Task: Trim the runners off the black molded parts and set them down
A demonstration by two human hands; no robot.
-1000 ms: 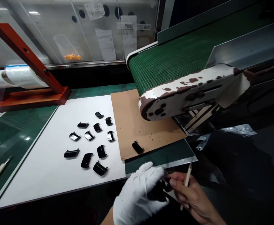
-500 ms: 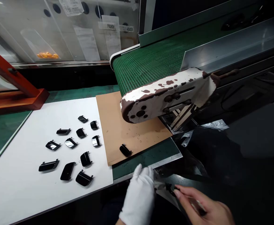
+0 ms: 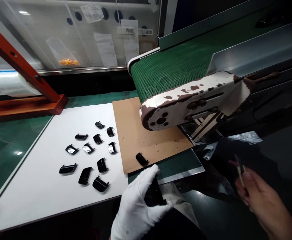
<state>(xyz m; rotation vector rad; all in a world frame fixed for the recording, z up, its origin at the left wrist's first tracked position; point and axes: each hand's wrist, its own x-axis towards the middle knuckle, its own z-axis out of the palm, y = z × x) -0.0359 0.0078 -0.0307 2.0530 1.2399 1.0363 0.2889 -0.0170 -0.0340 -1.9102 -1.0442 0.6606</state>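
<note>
While the gloved fingers [image 3: 149, 181] of the left hand [image 3: 136, 208] are curled together and clamped on a glossy black trim piece [image 3: 154, 196], the piece is held edge-on against the palm, partly hidden. The white glove is probably worn so that the gloss is kept free of marks. The bare fingers [image 3: 246, 183] of the right hand [image 3: 263, 200] are pinched together on a slim pick [image 3: 240, 171], its tip pointed upward, apparently so that it is kept clear of the piece; the tip itself is too dim to make out. The hands are held well apart, in front of the bench edge. Beyond the left hand, a single similar piece [image 3: 141, 159] is laid on a kraft cardboard sheet [image 3: 128, 146], near its front edge. Eleven more pieces [image 3: 88, 160] are spaced apart on a white board [image 3: 36, 200], seemingly so that the surfaces do not rub. A green mesh conveyor belt [image 3: 166, 73] is run above the cardboard, its stained white end guard [image 3: 186, 100] overhanging the sheet.
</note>
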